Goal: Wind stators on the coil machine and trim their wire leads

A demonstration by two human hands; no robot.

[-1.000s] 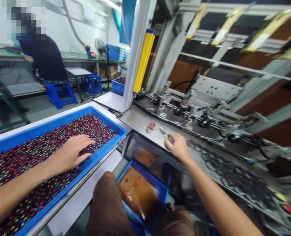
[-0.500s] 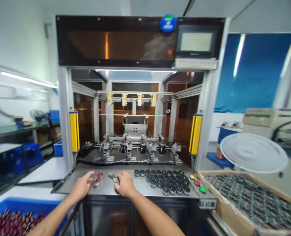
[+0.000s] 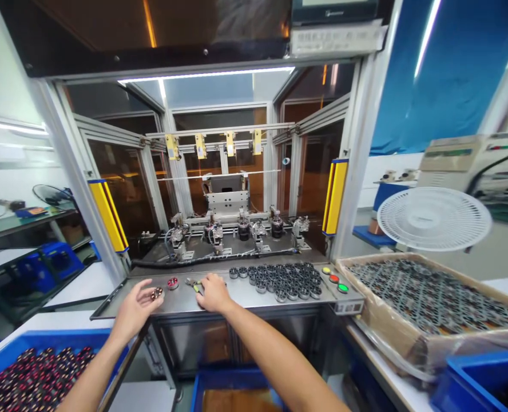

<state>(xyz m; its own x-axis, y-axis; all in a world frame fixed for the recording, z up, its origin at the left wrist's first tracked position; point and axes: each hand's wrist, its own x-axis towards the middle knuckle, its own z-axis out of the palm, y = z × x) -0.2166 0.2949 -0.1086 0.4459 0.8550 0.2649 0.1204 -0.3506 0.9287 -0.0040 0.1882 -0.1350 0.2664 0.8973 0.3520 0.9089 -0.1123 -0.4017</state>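
Observation:
My left hand [image 3: 134,306] has its thumb and fingers closed around a copper-wound motor stator [image 3: 157,293], just over the left part of the metal ledge. Beside it on the ledge sits another wound stator [image 3: 173,283], with red showing. My right hand [image 3: 213,293] is low on the ledge, its fingers curled over the green handles of small cutting pliers [image 3: 197,285]; the jaws point away to the left. Right of that hand, many black ring-shaped stator cores [image 3: 286,279] stand in close rows.
A winding machine [image 3: 237,232] stands behind the ledge. Yellow, red and green buttons [image 3: 334,278] are at its right end. A blue bin [image 3: 5,350] of wound stators lies left; a plastic-lined carton [image 3: 383,320] of parts and a white fan guard [image 3: 434,217] are right.
My left hand has closed on the copper-wound stator and drawn it left, away from the red one. My right hand stays at the pliers. The view has tipped downward.

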